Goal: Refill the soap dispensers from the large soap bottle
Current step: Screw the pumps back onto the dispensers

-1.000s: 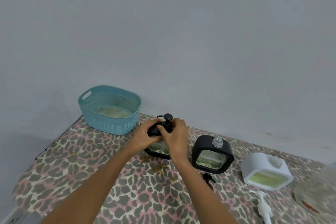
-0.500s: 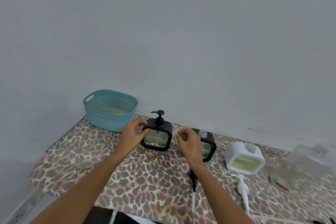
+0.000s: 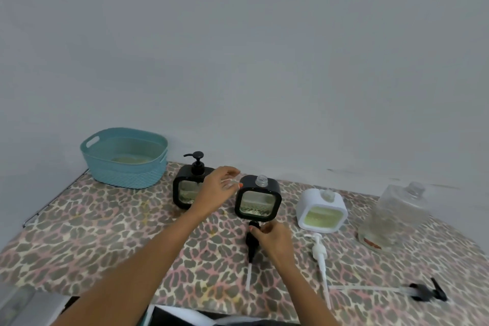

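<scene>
Fingers (image 3: 264, 229) of the right hand (image 3: 275, 242) pinch the pump (image 3: 251, 245) at the dispenser's (image 3: 258, 200) six o'clock; left hand (image 3: 217, 189) slack. Its tube (image 3: 248, 276), swung carelessly, could topple that dispenser.

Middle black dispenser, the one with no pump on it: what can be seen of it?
The middle black dispenser stands upright on the leopard-print cloth, apart from its neighbours. Glossy black rounded-square shell, clear window showing pale greenish soap in the lower part. Its clear threaded neck is open. The left hand is at its upper left corner; contact cannot be told.
</scene>
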Demonstrator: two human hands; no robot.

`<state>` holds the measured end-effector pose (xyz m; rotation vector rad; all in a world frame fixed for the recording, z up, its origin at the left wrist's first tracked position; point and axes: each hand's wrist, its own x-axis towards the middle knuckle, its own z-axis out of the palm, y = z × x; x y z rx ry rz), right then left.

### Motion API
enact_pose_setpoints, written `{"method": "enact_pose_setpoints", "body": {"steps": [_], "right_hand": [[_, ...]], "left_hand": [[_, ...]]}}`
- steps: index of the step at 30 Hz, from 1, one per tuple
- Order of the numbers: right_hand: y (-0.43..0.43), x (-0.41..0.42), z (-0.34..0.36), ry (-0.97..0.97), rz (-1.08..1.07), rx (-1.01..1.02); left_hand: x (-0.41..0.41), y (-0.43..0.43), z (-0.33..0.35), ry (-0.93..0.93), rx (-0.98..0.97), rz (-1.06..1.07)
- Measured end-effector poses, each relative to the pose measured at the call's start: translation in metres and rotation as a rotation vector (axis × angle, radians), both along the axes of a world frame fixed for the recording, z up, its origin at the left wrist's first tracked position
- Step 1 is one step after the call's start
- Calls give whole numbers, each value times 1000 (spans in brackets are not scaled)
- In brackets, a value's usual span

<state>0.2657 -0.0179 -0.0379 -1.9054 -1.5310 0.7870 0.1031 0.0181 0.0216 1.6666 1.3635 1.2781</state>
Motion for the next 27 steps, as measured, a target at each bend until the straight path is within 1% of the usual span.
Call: {"method": "enact_pose_setpoints", "body": {"steps": [6,10,14,18,20,24,27], "right_hand": [[1,-6,-16,34,15,-112],[5,-6,-17,53,36,-123],[5,-2,-13,109,57,-134],[4,8,8,204,64,-77],[8,16,27,219,58,-20],[23,31,77,240,36,153],[40,35,115,309,34,306]], "left_hand": [[21,23,-18,40,-90,-44],[23,37,-28,125,-146,-82],[26,46,-32,143,-164,-92],[27,53,-31,193,-143,-102],[26,56,-30,183,-137,-111],[25,58,-30,194,-126,-126],[25,60,-31,196,-126,-136]]}}
